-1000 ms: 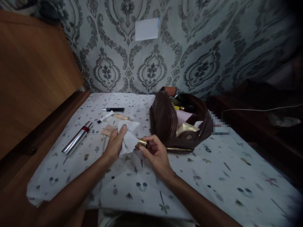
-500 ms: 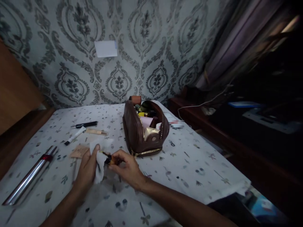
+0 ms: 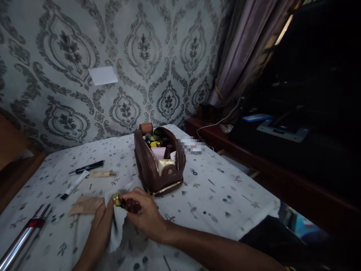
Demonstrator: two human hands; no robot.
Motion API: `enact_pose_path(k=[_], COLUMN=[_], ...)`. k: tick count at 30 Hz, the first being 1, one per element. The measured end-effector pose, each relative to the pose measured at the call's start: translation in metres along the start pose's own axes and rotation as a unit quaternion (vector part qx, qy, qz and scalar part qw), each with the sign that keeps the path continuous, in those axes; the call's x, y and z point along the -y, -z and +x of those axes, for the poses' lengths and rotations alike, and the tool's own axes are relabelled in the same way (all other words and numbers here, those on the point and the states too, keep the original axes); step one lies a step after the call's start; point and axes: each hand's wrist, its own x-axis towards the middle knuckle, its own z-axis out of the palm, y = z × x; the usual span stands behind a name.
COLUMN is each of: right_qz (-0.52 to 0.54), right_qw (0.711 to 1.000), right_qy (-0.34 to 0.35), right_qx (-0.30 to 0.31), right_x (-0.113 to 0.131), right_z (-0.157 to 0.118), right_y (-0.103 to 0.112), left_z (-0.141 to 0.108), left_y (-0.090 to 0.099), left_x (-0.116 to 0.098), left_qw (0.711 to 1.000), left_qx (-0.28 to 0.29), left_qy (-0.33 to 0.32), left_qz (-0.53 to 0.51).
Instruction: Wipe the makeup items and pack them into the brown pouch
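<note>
My left hand (image 3: 100, 227) is closed on a white tissue (image 3: 120, 226), beside the gold cap (image 3: 116, 199) of a small dark bottle. Fingers of my right hand (image 3: 148, 214) wrap round that dark bottle (image 3: 132, 205), which lies on its side in the air with its cap toward my left hand. Behind my hands stands an unzipped brown bag (image 3: 146, 167) full of tubes and small bottles. A beige packet (image 3: 84, 205) lies left of my left hand. Farther back are a white tube (image 3: 75, 184), a beige tube (image 3: 103, 174) and a black pen-like item (image 3: 89, 166).
A silver cylinder with a red band (image 3: 24, 237) lies at the left of the patterned cloth (image 3: 214, 210). Right of the bag is a blurred-out item (image 3: 193, 145). A dark red wooden ledge (image 3: 239, 146) with a white cable runs along the right.
The view has turned to the right. The bottle's end near the tissue now shows a gold cap, where a black neck with a thin yellowish tip showed before.
</note>
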Motion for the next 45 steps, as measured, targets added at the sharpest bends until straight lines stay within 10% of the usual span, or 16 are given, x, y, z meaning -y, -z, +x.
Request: enact_pose_path(k=[15,23,31,45], right_qz=[0.006,0.004,-0.088,-0.336], right_qw=[1.000,0.995,0.976,0.930], right_qy=[0.025,0.061,0.133,0.142], right_qx=[-0.005,-0.084,-0.150,-0.040], right_x=[0.056,0.106,0.111,0.087], right_z=[0.002,0.010,0.056,0.088], right_y=[0.037,0.125,0.177,0.200], left_z=[0.006,0.032,0.052,0.068], left_y=[-0.005,-0.028,-0.080,-0.089], left_x=[-0.025,-0.092,-0.130,-0.125], left_qw=[0.978,0.823,0.643,0.608], left_qx=[0.074,0.075,-0.043,-0.038], left_qy=[-0.173,-0.502,-0.612,-0.622], left_qz=[0.092,0.253,0.459,0.492])
